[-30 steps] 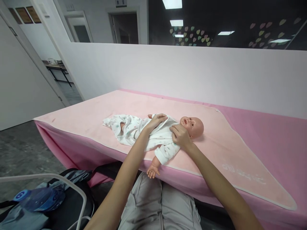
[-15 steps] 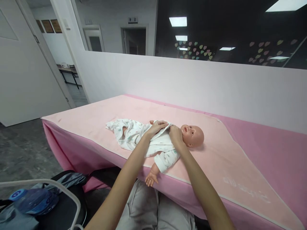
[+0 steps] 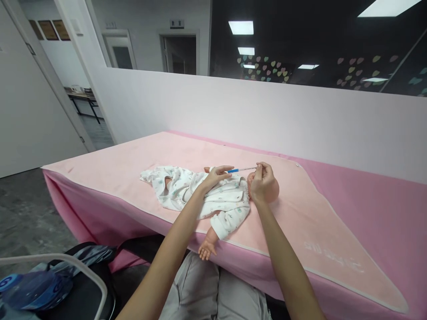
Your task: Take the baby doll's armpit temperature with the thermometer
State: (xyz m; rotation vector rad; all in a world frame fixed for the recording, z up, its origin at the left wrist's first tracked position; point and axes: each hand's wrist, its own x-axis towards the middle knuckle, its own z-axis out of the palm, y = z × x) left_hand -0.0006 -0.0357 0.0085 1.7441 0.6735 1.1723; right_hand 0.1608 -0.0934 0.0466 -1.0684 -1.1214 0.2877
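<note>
A baby doll in a white printed romper lies on its back on a pale pink blanket, head to the right. My right hand is raised in front of the doll's head and pinches the clear end of a thin thermometer with a blue tip. The thermometer lies level above the doll's chest. My left hand rests on the doll's chest with fingers curled at the blue tip. The doll's face is mostly hidden behind my right hand.
The blanket covers a table with a darker pink cloth, set against a white partition wall. A black chair with a bag and a blue-capped bottle stands at the lower left. An open doorway is at the left.
My right hand has lifted from the doll's collar and now holds a thermometer level above the chest. My left hand moved slightly up to the blue tip.
</note>
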